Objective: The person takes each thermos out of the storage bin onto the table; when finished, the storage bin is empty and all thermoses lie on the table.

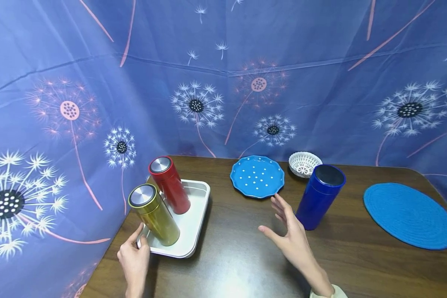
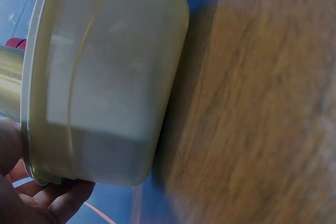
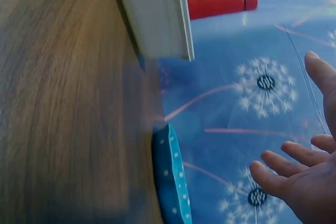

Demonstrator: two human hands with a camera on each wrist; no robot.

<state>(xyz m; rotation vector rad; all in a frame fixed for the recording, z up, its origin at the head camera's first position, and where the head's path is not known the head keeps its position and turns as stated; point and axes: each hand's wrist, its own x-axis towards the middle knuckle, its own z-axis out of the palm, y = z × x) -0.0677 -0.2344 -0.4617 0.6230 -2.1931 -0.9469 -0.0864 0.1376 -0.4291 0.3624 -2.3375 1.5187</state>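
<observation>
Fingers of the left hand (image 1: 134,254) pinch a white tub's (image 1: 198,209) near-left corner; the right hand (image 1: 292,240) spreads, holding nothing.
On the left of the wooden table (image 1: 223,231), the rounded tub bears gold (image 1: 160,223) and red flasks (image 1: 173,188); wrist views reveal its deep wall, and the left one shows fingers beneath the rim.

Pale cream sleeve (image 1: 331,292) on the right forearm (image 1: 316,275); right grip (image 1: 291,239) bare

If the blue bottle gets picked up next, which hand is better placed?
Probably the right hand: it is open and empty, close beside the blue bottle. The left hand grips the rim of the white container, farther from the bottle.
</observation>
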